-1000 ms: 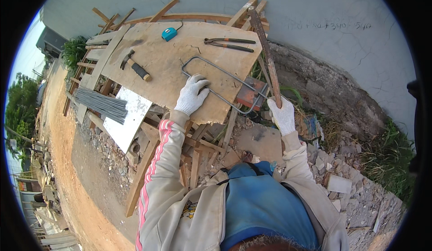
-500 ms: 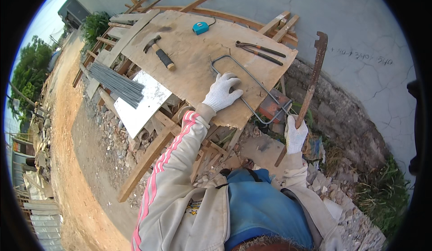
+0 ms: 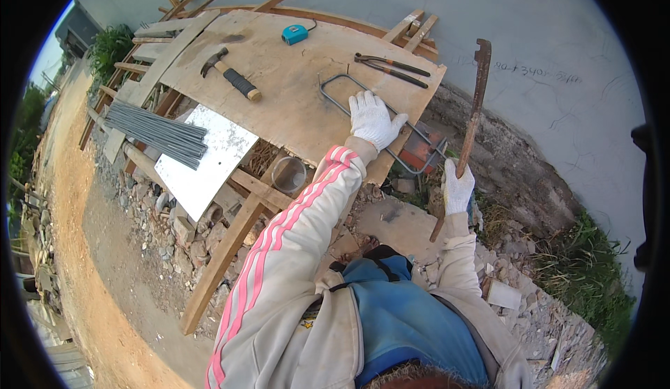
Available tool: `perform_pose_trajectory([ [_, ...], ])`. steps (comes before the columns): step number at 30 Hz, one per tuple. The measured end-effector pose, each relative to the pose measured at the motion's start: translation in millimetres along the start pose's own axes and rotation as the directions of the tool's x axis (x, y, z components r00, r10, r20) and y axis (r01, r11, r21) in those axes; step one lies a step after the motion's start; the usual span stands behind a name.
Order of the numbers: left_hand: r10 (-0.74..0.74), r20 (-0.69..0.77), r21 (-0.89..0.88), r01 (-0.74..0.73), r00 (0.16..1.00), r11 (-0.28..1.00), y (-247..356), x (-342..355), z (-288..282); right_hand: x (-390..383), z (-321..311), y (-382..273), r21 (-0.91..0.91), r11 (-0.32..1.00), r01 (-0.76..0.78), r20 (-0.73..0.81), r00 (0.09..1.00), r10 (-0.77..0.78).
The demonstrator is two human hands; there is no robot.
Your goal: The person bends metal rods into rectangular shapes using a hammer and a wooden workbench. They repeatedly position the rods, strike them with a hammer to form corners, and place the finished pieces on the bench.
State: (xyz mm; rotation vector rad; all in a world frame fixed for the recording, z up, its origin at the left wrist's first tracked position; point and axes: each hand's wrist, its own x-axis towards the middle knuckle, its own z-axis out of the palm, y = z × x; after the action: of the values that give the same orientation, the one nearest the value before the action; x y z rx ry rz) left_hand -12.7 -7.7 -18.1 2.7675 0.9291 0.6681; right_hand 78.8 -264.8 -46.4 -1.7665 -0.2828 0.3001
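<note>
Listing outward: one bent metal rod (image 3: pixel 403 162), overhanging the surface (image 3: pixel 293 99) at near right; our left hand (image 3: pixel 375 119) over it, whether gripping we cannot tell; our right hand (image 3: pixel 458 187), clasping a rusty bar (image 3: pixel 475 110); farther, pincers (image 3: pixel 394 71), tape measure (image 3: pixel 294 34); left, hammer (image 3: pixel 236 79); farther left, grey rods (image 3: pixel 157 132) on a white panel (image 3: pixel 199 183).

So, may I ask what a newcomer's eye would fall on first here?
Probably the long rusty bar in the right grip, its upper end showing against the pale wall. Next, perhaps, the bent metal rod under the left grip, jutting past the near right edge of the worn board. The teal tape measure also stands out near the board's far edge.
</note>
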Motion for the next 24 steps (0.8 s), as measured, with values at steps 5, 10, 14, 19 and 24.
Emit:
perform_pose_trajectory([
  [5, 0.038, -0.061, 0.038, -0.036, 0.997, 0.999, -3, 0, 7, -2, 4, 1, 0.057, 0.998, 0.032, 0.0, 0.999, -0.032],
  [10, 0.057, -0.035, 0.015, -0.057, 0.998, 0.998, -6, -4, 5, 6, -1, 5, 0.002, 0.997, 0.073, 0.034, 0.997, -0.073],
  [14, 0.016, -0.038, 0.03, -0.015, 0.999, 0.999, -4, -1, 6, 7, -9, 2, 0.05, 0.998, 0.034, 0.081, 0.996, -0.038],
  [19, -0.061, -0.132, 0.152, 0.081, 0.989, 0.985, 12, 1, 15, 4, -10, -3, 0.074, 0.997, 0.006, 0.124, 0.992, -0.015],
  [24, -0.118, -0.043, 0.072, 0.121, 0.992, 0.99, 15, 0, 12, 16, -49, -7, -0.219, 0.965, 0.144, 0.234, 0.968, -0.091],
])
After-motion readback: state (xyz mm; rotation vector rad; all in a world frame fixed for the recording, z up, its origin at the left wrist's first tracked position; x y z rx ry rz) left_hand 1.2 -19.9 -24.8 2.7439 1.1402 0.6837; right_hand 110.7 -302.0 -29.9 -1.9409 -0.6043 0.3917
